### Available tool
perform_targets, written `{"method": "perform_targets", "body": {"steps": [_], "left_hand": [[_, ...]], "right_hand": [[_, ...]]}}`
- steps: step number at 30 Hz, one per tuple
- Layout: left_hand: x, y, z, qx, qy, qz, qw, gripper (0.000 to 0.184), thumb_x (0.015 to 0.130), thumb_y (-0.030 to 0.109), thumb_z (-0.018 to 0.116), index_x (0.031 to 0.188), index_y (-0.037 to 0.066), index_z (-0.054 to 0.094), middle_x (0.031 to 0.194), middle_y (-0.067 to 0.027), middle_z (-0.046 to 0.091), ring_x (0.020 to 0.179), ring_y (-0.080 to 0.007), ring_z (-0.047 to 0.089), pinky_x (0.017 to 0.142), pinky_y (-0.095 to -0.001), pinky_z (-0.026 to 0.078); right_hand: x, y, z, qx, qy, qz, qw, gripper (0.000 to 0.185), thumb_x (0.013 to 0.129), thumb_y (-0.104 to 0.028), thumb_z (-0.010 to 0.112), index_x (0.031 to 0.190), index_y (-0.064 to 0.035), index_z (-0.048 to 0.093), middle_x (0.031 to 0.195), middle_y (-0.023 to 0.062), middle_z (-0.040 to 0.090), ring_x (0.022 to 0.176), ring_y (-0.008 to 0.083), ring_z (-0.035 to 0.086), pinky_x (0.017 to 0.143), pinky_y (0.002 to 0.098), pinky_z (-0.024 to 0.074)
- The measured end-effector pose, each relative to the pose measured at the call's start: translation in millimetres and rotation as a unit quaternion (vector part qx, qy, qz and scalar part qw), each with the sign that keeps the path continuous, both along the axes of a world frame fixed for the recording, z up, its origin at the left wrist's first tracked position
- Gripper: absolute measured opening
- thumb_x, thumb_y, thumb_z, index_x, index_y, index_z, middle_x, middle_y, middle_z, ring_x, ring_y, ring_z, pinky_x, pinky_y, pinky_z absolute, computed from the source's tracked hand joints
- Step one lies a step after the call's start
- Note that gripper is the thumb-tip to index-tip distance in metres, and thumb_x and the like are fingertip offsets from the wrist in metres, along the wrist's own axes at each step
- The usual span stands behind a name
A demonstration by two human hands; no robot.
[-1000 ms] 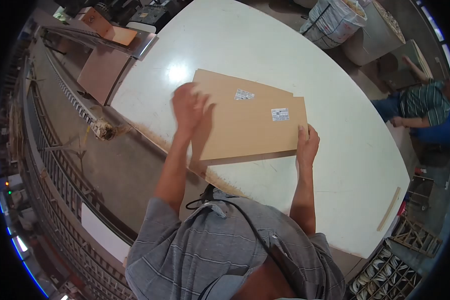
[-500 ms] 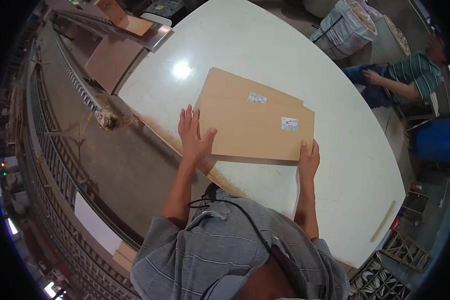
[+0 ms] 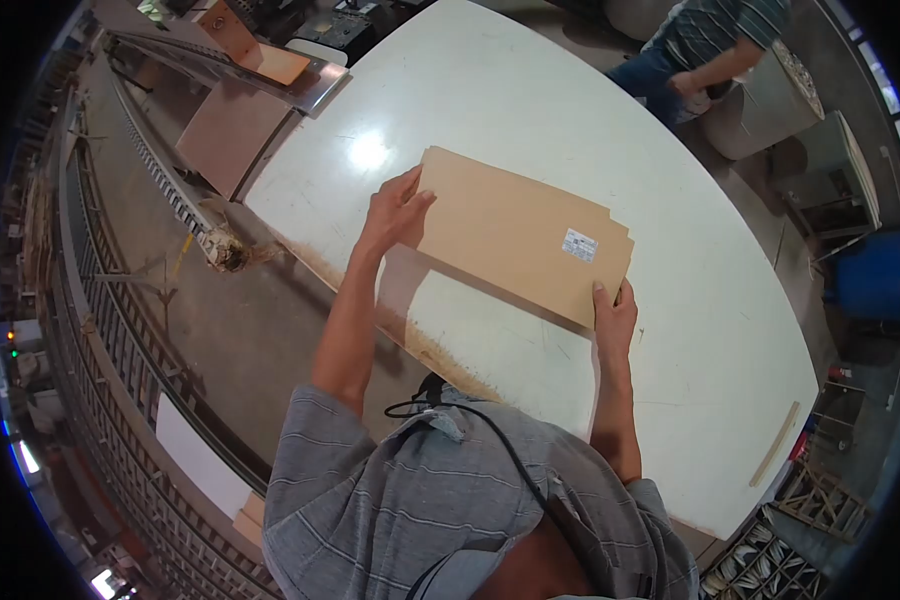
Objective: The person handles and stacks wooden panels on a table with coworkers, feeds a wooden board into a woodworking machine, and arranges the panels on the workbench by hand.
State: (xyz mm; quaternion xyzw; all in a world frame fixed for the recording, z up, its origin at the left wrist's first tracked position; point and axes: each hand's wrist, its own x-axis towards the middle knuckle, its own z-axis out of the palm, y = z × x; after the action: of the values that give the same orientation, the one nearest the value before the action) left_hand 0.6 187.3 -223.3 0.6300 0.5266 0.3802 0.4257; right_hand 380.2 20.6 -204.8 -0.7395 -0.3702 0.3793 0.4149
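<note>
And the left hand, spread half a second ago, now grasps the left end of the boards, the right hand still pinching the other! One label shows where two did; the boards lie inward from the white surface's dusty near edge.
</note>
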Motion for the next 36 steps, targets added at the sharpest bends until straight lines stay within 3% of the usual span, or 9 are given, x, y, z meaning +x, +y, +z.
{"method": "perform_targets", "body": {"steps": [7, 10, 12, 14, 16, 20, 26, 29, 36], "left_hand": [[12.6, 3.7, -6.4, -0.020, 0.109, 0.057, 0.992, 0.054, 0.095, 0.025, 0.068, 0.146, 0.009, 0.061, 0.116, -0.0204, 0.076, 0.108, -0.0377, 0.072, 0.096, -0.0463, 0.055], [8.2, -8.2, -9.5, -0.015, 0.060, 0.053, 0.997, 0.060, 0.093, 0.029, 0.069, 0.149, 0.010, 0.057, 0.122, -0.0231, 0.075, 0.114, -0.0426, 0.070, 0.098, -0.0488, 0.055], [-3.9, -4.6, -48.7, 0.015, 0.134, 0.067, 0.989, 0.063, 0.091, 0.027, 0.070, 0.150, 0.009, 0.056, 0.129, -0.0238, 0.072, 0.123, -0.0432, 0.067, 0.103, -0.0492, 0.054], [5.3, -23.9, 6.5, -0.047, 0.081, 0.073, 0.993, 0.065, 0.088, 0.023, 0.072, 0.149, 0.006, 0.056, 0.135, -0.0225, 0.070, 0.130, -0.0412, 0.064, 0.109, -0.0473, 0.052], [-4.0, -29.5, -26.5, -0.044, 0.004, 0.076, 0.996, 0.065, 0.087, 0.021, 0.073, 0.148, 0.006, 0.057, 0.134, -0.0220, 0.071, 0.129, -0.0382, 0.066, 0.109, -0.0450, 0.052], [1.6, -60.1, -0.8, -0.027, -0.007, 0.087, 0.996, 0.066, 0.085, 0.017, 0.074, 0.147, 0.004, 0.057, 0.132, -0.0194, 0.073, 0.126, -0.0310, 0.069, 0.106, -0.0407, 0.054], [11.0, -106.4, 28.1, -0.050, -0.035, 0.094, 0.994, 0.066, 0.083, 0.016, 0.076, 0.145, 0.003, 0.058, 0.127, -0.0151, 0.075, 0.118, -0.0227, 0.072, 0.101, -0.0368, 0.056], [8.7, -116.6, 25.6, -0.065, -0.089, 0.088, 0.990, 0.065, 0.083, 0.016, 0.077, 0.143, 0.003, 0.059, 0.125, -0.0157, 0.076, 0.117, -0.0242, 0.073, 0.101, -0.0379, 0.056], [10.8, -124.7, 22.2, -0.045, 0.007, 0.102, 0.994, 0.069, 0.079, 0.024, 0.082, 0.141, 0.003, 0.060, 0.122, -0.0189, 0.076, 0.114, -0.0307, 0.074, 0.099, -0.0415, 0.058]], "right_hand": [[-8.2, 12.3, 8.1, -0.014, 0.070, -0.045, 0.996, 0.047, 0.103, -0.024, 0.064, 0.141, 0.0034, 0.058, 0.130, 0.0163, 0.068, 0.118, 0.0261, 0.065, 0.101, 0.0391, 0.0498], [4.6, 10.9, -18.5, 0.035, 0.052, -0.011, 0.998, 0.044, 0.102, -0.021, 0.067, 0.138, 0.0041, 0.060, 0.123, 0.0163, 0.071, 0.110, 0.0253, 0.068, 0.095, 0.0385, 0.0536], [12.6, 14.0, -26.8, 0.019, -0.014, -0.013, 1.000, 0.046, 0.097, -0.020, 0.074, 0.135, 0.0039, 0.062, 0.120, 0.0163, 0.072, 0.107, 0.0255, 0.069, 0.093, 0.0395, 0.0554], [17.0, 15.8, -37.1, 0.083, -0.031, 0.014, 0.996, 0.046, 0.096, -0.017, 0.073, 0.135, 0.0046, 0.063, 0.117, 0.0167, 0.074, 0.107, 0.0244, 0.070, 0.092, 0.0393, 0.0557], [10.0, 13.8, -16.2, 0.072, 0.027, 0.018, 0.997, 0.044, 0.095, -0.016, 0.072, 0.132, 0.0056, 0.064, 0.114, 0.0158, 0.075, 0.104, 0.0229, 0.070, 0.091, 0.0386, 0.0556], [15.7, 6.4, -6.0, 0.060, 0.037, 0.052, 0.996, 0.047, 0.096, -0.019, 0.075, 0.131, 0.0077, 0.059, 0.119, 0.0153, 0.071, 0.107, 0.0205, 0.068, 0.094, 0.0351, 0.0559], [13.4, -21.5, -3.0, 0.011, 0.066, -0.025, 0.997, 0.050, 0.095, -0.020, 0.077, 0.132, 0.0081, 0.059, 0.121, 0.0160, 0.071, 0.108, 0.0224, 0.070, 0.094, 0.0355, 0.0566], [13.0, -31.8, 2.6, -0.017, 0.099, -0.033, 0.994, 0.050, 0.095, -0.021, 0.077, 0.131, 0.0084, 0.059, 0.120, 0.0165, 0.072, 0.106, 0.0228, 0.071, 0.092, 0.0356, 0.0574], [23.3, -47.4, -24.2, -0.004, 0.131, -0.052, 0.990, 0.050, 0.094, -0.023, 0.078, 0.129, 0.0085, 0.060, 0.118, 0.0174, 0.072, 0.103, 0.0239, 0.071, 0.089, 0.0366, 0.0574]]}}
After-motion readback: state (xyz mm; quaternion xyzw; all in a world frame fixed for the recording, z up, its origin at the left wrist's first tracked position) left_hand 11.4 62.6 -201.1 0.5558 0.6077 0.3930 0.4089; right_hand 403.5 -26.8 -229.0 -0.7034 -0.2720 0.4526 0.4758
